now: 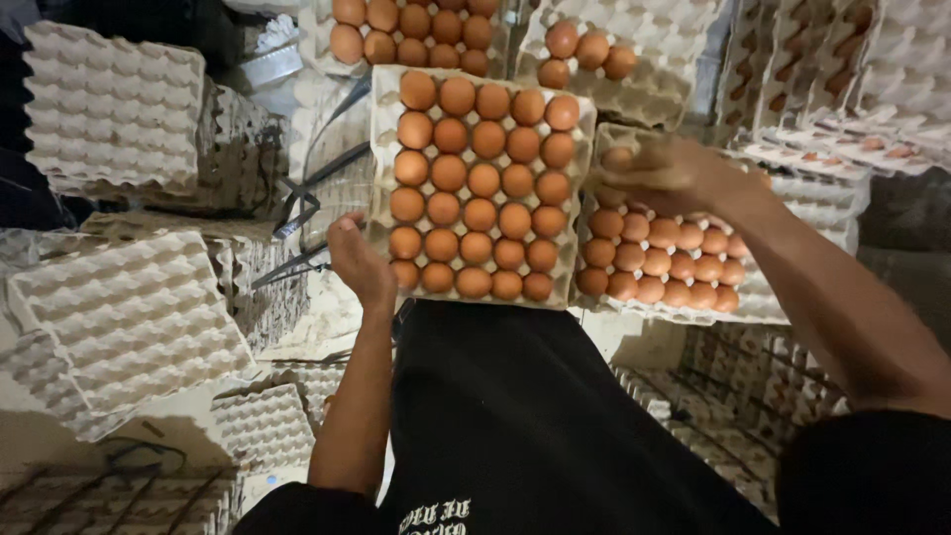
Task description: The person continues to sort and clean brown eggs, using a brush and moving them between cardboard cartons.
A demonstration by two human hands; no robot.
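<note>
A grey pulp egg tray (382,94) full of brown eggs (480,183) lies in front of me at the middle. My left hand (357,260) grips that tray's near left corner. To its right a second tray (753,305) holds several rows of brown eggs (664,263). My right hand (666,176) reaches over the far left part of this second tray, fingers curled around one or two eggs there; the fingers hide what is under them.
Two more partly filled egg trays (674,40) lie behind. Stacks of empty pulp trays (114,104) stand at the left, with another stack (129,322) nearer me and more at the right (842,59). Black straps (307,203) lie beside the middle tray.
</note>
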